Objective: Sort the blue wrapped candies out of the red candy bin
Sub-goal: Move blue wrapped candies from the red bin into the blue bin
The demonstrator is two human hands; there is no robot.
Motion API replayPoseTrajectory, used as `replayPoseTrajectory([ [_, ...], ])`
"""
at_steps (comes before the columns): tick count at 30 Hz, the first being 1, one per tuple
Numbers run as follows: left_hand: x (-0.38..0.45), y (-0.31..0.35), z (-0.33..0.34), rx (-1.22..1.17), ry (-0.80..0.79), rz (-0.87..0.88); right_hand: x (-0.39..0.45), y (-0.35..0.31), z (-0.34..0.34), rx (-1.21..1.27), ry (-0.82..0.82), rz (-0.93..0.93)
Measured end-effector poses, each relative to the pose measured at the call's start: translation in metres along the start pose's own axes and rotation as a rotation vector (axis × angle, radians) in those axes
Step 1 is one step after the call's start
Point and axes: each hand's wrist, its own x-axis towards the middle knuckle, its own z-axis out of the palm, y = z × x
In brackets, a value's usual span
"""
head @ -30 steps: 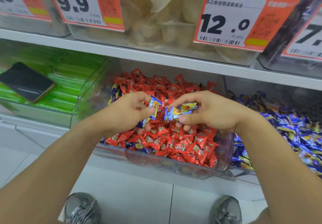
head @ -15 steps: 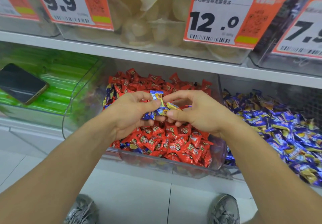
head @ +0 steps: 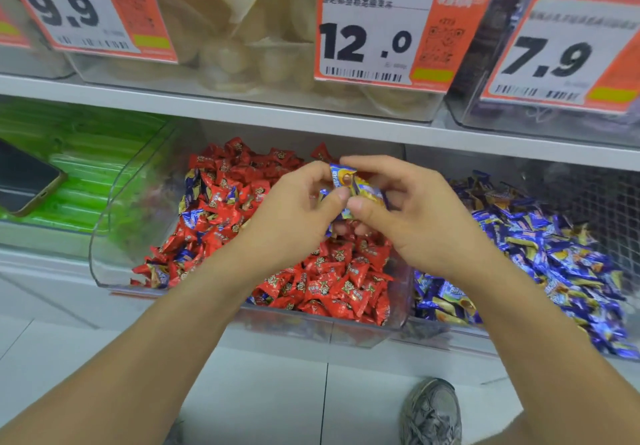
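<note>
Both hands are now meeting over the red candy bin (head: 104, 237): left hand (head: 291, 216) and right hand (head: 408, 216), apart a second ago, are pinching gathered blue wrapped candies (head: 346, 181) together, grip closed. Transfer looking underway; blue bin (head: 540, 247) at 3 o'clock.

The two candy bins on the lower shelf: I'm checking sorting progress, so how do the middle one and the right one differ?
The middle bin holds mostly red candies with stray blue ones mixed in; the right bin holds only blue candies. Both hands work above the middle bin, none above the right. Both are clear plastic.
</note>
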Motion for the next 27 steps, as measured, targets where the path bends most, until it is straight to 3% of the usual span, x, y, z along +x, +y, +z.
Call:
replayPoseTrajectory([
  [4, 0.010, 0.012, 0.045, 0.135, -0.028, 0.100, -0.018, 0.004, -0.031, 0.120, 0.052, -0.031],
  [8, 0.021, 0.026, 0.090, 0.186, 0.044, 0.164, -0.037, 0.019, -0.068, 0.335, 0.278, 0.145],
  [10, 0.025, 0.032, 0.103, 0.236, 0.031, 0.247, -0.044, 0.029, -0.086, 0.209, 0.396, 0.204],
  [14, 0.027, 0.032, 0.117, 0.480, -0.229, 0.453, -0.054, 0.038, -0.104, -0.148, 0.580, 0.259],
  [18, 0.022, 0.020, 0.089, 0.477, 0.052, 0.530, -0.049, 0.036, -0.103, -0.385, 0.634, 0.208],
  [20, 0.019, 0.007, 0.057, 0.535, 0.109, 0.461, -0.041, 0.031, -0.088, -0.499, 0.611, 0.184],
  [23, 0.018, -0.021, -0.003, 0.835, 0.010, 0.221, -0.027, 0.017, -0.042, -0.558, 0.549, 0.050],
  [27, 0.013, -0.048, -0.068, 1.039, -0.109, -0.041, -0.003, 0.007, 0.017, -0.626, 0.249, -0.221],
])
